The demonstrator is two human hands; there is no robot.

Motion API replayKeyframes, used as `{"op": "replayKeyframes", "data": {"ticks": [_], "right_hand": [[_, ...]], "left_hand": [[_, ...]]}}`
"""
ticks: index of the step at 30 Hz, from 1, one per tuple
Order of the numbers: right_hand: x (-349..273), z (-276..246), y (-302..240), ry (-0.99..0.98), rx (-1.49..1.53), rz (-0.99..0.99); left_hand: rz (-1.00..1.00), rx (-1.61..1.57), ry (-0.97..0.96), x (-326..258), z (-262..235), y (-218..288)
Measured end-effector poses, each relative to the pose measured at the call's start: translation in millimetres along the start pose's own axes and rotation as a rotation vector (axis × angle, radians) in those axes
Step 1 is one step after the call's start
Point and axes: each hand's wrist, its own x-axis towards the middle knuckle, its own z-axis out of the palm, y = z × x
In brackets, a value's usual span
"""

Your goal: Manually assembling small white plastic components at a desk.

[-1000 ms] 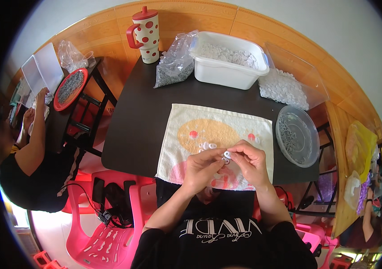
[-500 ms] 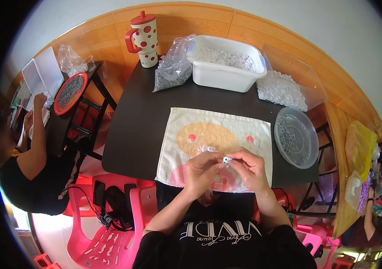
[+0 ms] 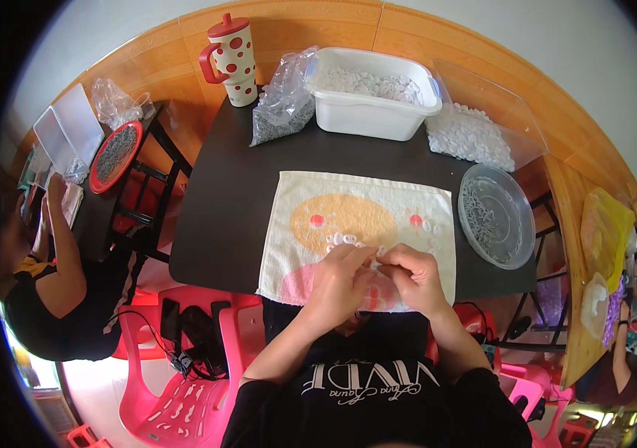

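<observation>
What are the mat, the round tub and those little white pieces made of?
Mat: probably terry cloth, soft and matte; its surface looks fuzzy.
Round tub: likely clear plastic, shiny; it looks see-through with glints.
Little white pieces: perhaps plastic, evenly white, smooth-looking; too small to be sure.

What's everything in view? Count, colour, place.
Small pieces: several, white, on towel
Towel: 1, cream, on table
Table: 1, black, centre
Tumbler: 1, cream and red, back left
Grey-filled bag: 1, clear, back left
Deep tub: 1, white, back
Open box: 1, clear, back right
Round tub: 1, clear, table's right
Tray: 1, red, far left
Near chair: 1, pink, lower left
Plastic bag: 1, yellow, far right
Other people: 2+, dark-clothed, both sides
Left hand, right hand: 1 each, bare, over towel
</observation>
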Motion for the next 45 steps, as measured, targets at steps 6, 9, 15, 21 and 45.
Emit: {"op": "replayKeyframes", "data": {"ticks": [6, 9, 15, 21, 45], "right_hand": [[-2, 3, 2, 0.009, -0.208, -0.089], [-2, 1, 5, -0.031, -0.247, -0.121], [-3, 1, 5, -0.031, -0.247, -0.127], [-2, 0, -6, 0.038, -0.342, -0.263], [-5, 2, -5, -0.190, -0.556, -0.396]], "left_hand": [[0.106, 0.217, -0.033, 1, 5, -3], [0.099, 0.185, -0.043, 1, 3, -7], [0.105, 0.152, -0.045, 0, 0, -7], [0.153, 0.113, -0.040, 1, -3, -3], [0.350, 0.397, -0.148, -5, 1, -1]]}}
